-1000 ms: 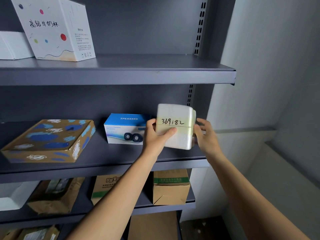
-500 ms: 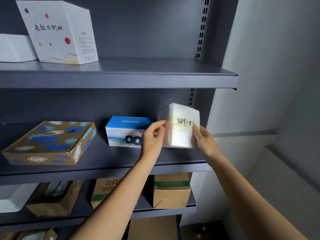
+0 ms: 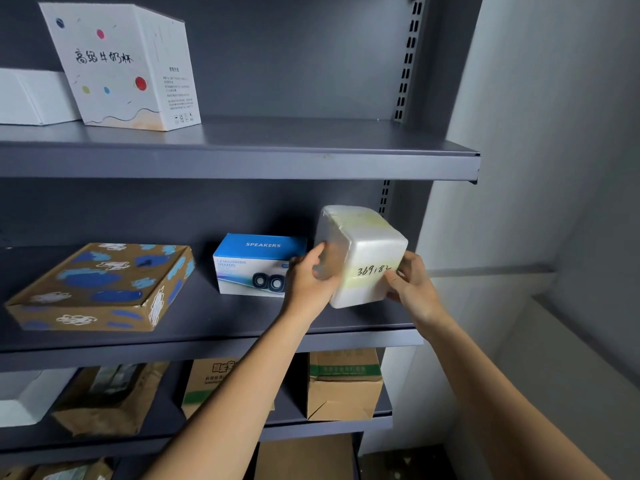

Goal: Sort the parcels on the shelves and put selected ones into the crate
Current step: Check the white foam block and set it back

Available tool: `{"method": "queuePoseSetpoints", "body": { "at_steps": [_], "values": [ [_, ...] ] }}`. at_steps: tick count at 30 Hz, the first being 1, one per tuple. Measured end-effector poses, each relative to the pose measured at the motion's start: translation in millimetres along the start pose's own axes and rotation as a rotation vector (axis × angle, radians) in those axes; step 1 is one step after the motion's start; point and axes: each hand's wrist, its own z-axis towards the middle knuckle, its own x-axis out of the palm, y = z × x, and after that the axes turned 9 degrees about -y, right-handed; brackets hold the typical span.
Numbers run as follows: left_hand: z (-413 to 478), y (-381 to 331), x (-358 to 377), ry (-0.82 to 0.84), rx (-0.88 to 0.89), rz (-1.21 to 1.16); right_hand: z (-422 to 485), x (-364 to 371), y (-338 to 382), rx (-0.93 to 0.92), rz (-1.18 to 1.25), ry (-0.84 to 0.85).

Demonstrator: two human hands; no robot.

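Parcel (image 3: 367,251) marked 369182, tilted, is held between both hands at the shelf's (image 3: 214,317) right end. Left hand (image 3: 310,284) clasps its 9 o'clock side; right hand (image 3: 412,285) grips its 4 o'clock corner.

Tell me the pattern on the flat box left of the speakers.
The flat box is brown cardboard with blue blotches and white scribbles; it shows in the head view.

matt grey metal shelf (image 3: 242,147) — above it a smooth white card box (image 3: 121,64); below, a glossy film-wrapped foam parcel (image 3: 363,251) — and rough brown cardboard box (image 3: 100,285).
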Motion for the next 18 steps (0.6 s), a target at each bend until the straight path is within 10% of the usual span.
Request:
{"method": "queuePoseSetpoints", "body": {
  "at_steps": [18],
  "values": [
    [-8.9, -21.4, -10.4, 0.008, -0.09, -0.164, -6.9, 6.3, 6.8, 0.111, 0.129, -0.076]
  ]
}}
